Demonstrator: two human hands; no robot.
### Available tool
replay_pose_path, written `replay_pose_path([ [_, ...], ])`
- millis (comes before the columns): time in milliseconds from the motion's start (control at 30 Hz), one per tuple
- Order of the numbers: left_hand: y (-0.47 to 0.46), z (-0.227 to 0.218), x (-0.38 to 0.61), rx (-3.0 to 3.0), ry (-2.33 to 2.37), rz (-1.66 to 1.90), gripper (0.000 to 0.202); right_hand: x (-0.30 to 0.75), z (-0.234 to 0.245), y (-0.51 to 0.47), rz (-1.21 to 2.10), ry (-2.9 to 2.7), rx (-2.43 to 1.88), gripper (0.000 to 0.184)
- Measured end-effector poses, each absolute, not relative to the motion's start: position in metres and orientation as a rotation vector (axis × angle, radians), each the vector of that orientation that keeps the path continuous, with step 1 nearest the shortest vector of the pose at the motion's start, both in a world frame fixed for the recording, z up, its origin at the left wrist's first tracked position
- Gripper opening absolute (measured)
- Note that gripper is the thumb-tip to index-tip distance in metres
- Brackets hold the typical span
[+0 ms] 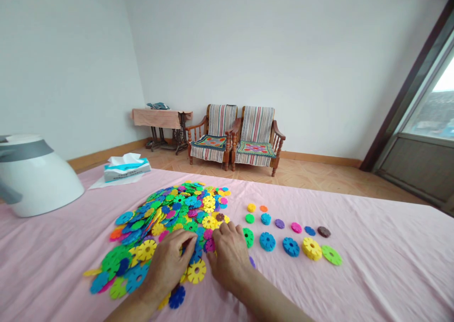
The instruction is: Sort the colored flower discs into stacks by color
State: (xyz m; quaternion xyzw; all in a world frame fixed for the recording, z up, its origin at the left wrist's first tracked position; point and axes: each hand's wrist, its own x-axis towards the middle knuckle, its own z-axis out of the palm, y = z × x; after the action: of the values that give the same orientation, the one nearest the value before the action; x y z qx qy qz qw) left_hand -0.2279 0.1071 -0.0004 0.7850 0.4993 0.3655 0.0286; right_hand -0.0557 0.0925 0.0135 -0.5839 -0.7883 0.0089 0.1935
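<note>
A broad heap of plastic snowflake discs (180,208) in many colours and a few sizes lies in front of me. My left hand (168,260) is over its near part, fingers curled and thumb bent in beside a blue disc (196,255); whether it grips that disc is hidden. My right hand (230,256) rests at the heap's right edge with its fingers curled downward, close to a magenta disc (210,245). Its fingertips are partly hidden, so what they hold cannot be made out. Just below the hands lies a yellow disc (196,271).
Right of the heap, small discs, a blue stack (267,241), a yellow stack (312,248) and a lime disc (332,255) stand in rows on the pink cloth (383,265). A white kettle (46,180) and tissue pack (126,169) are at left. Two wooden chairs (278,137) stand beyond.
</note>
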Motion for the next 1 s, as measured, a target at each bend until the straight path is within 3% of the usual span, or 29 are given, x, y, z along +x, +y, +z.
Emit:
replay_pose_path([
  [333, 0.108, -0.003, -0.229, 2.416, 1.549, 1.114, 0.028, -0.025, 0.029, 0.083, 0.004, -2.09, -1.548, 0.017],
  [667, 0.115, -0.012, -0.233, 2.416, 1.566, 1.122, 0.022, 0.138, 0.035, 0.126, 0.042, -1.73, -2.105, 0.02],
  [1000, 0.117, -0.015, -0.235, 2.4, 1.565, 1.124, 0.022, 0.179, 0.006, 0.136, 0.199, -1.744, -2.315, 0.017],
])
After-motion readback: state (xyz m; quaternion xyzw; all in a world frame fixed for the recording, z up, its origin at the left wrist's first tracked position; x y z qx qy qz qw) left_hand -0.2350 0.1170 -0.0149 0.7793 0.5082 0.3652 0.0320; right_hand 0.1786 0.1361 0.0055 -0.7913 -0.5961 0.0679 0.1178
